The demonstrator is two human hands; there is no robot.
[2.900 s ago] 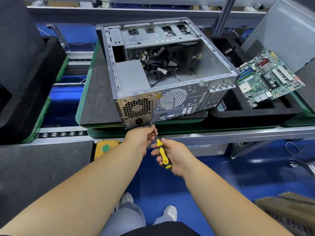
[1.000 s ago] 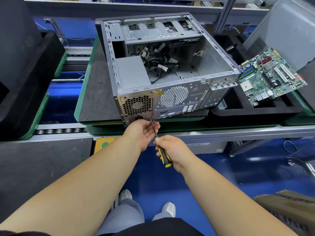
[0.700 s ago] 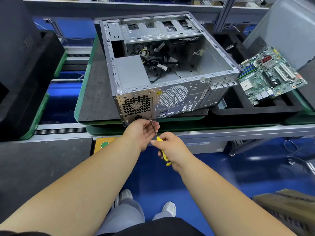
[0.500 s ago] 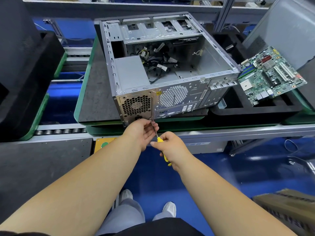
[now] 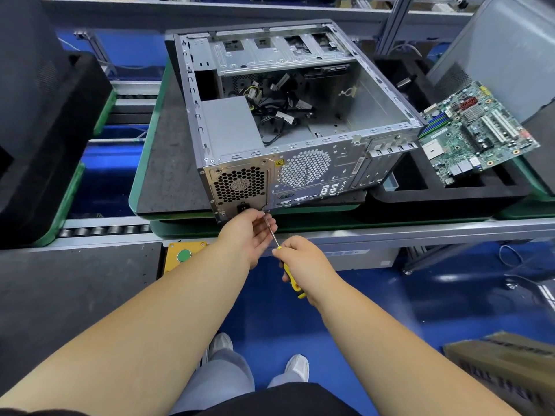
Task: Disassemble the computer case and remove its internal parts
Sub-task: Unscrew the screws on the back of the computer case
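While right hand (image 5: 303, 262) grips screwdriver (image 5: 292, 279) — left hand (image 5: 247, 235) fingers loosely curled around its shaft.

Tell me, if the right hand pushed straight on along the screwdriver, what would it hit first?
Probably the case's rear panel, by the power supply's lower corner. The right hand aims the screwdriver there.

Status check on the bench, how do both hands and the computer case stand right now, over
Right hand grips screwdriver, tip at case's lower rear. Left hand steadies shaft. Power supply in case. Nothing blocking.
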